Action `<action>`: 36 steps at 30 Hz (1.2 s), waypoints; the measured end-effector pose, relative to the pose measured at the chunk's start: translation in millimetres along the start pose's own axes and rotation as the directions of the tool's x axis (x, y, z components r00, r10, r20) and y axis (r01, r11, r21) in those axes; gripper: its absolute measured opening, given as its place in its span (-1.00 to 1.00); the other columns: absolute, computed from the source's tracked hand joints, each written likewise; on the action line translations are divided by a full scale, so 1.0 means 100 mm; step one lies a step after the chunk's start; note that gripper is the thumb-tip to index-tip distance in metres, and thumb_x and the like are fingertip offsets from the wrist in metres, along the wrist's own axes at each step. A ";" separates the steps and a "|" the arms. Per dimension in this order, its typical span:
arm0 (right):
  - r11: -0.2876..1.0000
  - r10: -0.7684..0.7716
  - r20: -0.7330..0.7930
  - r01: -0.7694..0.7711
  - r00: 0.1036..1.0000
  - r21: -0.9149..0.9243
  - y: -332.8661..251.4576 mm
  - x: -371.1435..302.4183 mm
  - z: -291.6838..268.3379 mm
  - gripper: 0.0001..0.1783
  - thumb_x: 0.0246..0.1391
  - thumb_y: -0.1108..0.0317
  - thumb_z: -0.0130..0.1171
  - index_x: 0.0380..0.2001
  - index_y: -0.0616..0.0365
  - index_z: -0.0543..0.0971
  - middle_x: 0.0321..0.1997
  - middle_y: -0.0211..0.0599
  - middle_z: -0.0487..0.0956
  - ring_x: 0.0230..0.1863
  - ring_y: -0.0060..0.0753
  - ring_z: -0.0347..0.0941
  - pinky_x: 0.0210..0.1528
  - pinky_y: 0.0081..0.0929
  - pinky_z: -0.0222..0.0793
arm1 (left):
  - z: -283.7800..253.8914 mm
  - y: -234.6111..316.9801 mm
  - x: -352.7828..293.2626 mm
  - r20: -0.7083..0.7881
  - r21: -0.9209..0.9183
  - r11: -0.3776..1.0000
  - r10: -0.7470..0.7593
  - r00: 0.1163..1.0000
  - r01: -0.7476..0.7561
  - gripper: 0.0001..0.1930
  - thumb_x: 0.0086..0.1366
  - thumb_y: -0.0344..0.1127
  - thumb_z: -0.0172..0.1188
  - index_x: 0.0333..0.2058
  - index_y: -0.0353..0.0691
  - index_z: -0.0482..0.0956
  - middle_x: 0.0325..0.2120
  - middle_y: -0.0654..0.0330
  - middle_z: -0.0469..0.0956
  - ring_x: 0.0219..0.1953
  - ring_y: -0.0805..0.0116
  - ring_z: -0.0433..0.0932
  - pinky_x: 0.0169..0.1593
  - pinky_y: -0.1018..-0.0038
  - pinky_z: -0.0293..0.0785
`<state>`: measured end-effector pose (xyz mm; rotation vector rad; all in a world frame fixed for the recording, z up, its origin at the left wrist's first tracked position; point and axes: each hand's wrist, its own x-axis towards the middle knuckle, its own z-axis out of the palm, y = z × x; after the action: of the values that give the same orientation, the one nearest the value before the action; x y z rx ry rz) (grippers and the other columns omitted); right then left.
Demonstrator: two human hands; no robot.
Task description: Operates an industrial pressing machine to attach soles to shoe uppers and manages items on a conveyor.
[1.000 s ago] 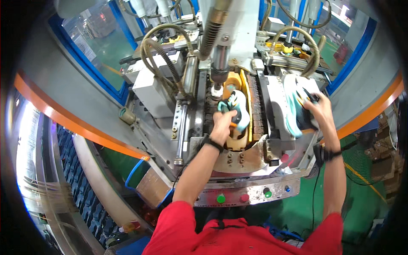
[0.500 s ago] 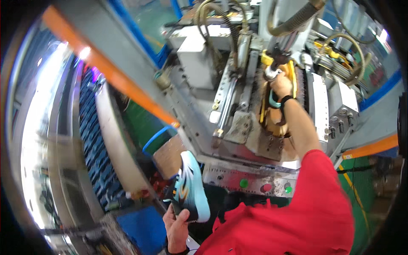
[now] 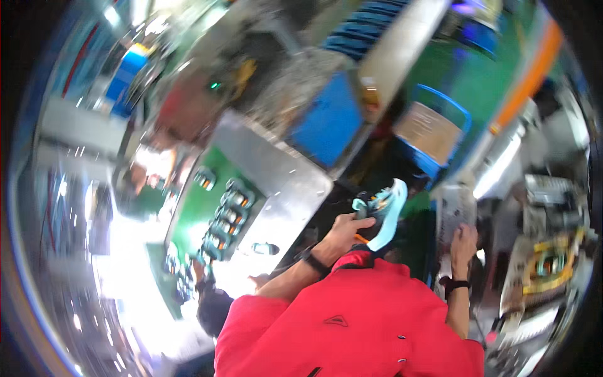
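A light-blue and black sneaker is in my left hand, which is closed round its dark upper. Its pale-blue sole faces away from my palm, to the right. My right hand rests on the front control panel of the machine and holds nothing; its fingers are slightly blurred and lie against the panel. To the right of that hand, the machine has a yellow-edged fixture with a shoe-shaped piece in it.
Several shoes stand on a green conveyor at the left, beside a metal table. A co-worker's dark-haired head is there. Ahead are a blue panel, a cart with a brown board and an orange post.
My view has swung left. My right hand has left the fixture, let go of what it gripped there and come down to the control panel. The sneaker stays in my left hand.
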<state>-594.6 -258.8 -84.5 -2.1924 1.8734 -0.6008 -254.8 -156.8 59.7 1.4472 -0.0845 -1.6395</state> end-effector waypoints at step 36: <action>0.862 -0.473 0.223 0.500 0.852 -0.080 -8.85 6.08 -0.02 -0.37 0.00 -0.20 0.18 -0.29 0.27 0.52 -0.82 -0.27 0.38 -0.94 -0.41 0.22 -0.88 -0.41 0.05 | -5.27 0.38 1.83 -0.893 0.430 0.898 0.439 0.101 -0.097 -0.20 0.22 -0.14 0.18 0.25 -0.55 0.04 0.09 -0.37 0.31 0.05 -0.30 0.40 0.11 0.12 0.34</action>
<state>270.5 -694.0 380.4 -2.7275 1.2877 -0.3156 216.5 -38.2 -217.2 2.3078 0.1890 -0.0467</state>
